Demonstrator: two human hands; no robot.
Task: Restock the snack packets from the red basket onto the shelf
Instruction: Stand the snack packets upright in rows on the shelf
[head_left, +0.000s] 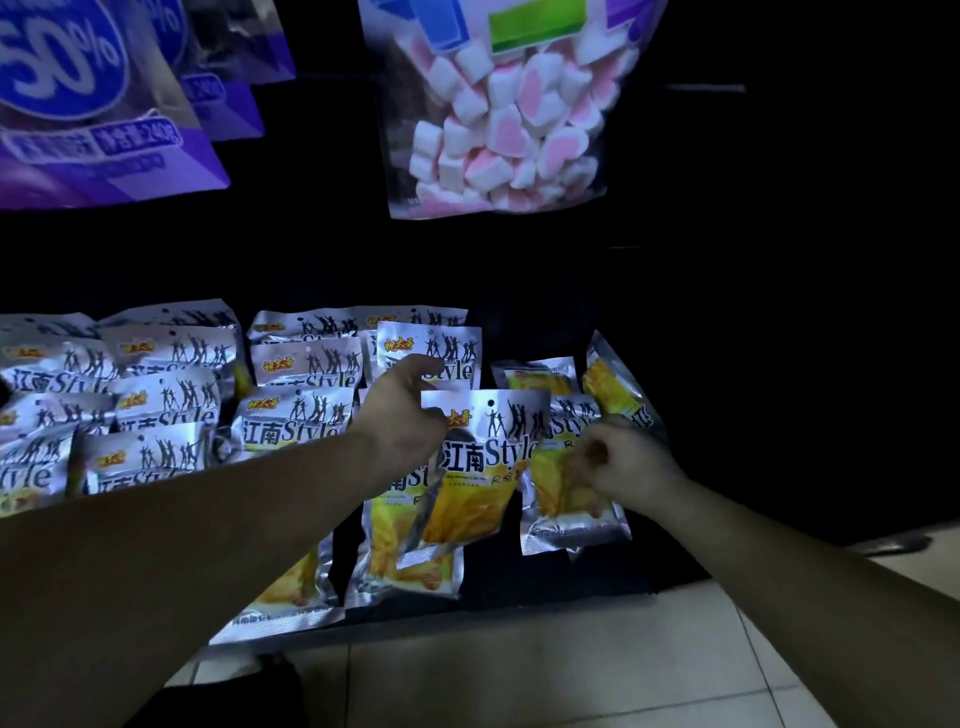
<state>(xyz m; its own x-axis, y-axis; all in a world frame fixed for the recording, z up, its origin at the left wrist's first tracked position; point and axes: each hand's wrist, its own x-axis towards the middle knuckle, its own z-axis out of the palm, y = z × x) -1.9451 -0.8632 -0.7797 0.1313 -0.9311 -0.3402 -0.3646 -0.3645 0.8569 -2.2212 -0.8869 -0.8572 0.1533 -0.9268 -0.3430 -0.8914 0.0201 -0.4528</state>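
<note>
Several silver snack packets with yellow contents lie in rows on the dark bottom shelf (519, 592). My left hand (402, 410) grips the upper left corner of one silver snack packet (483, 467) and holds it upright above the shelf's middle. My right hand (626, 460) is closed on another silver packet (563, 499) just to the right of it, at that packet's right side. More packets (291, 421) fill the shelf's left part. The red basket is not in view.
A clear bag of pink and white marshmallows (498, 119) hangs above the shelf. Purple bags (93, 104) hang at the upper left. Pale floor tiles (519, 670) run along the front of the shelf. The right side is dark.
</note>
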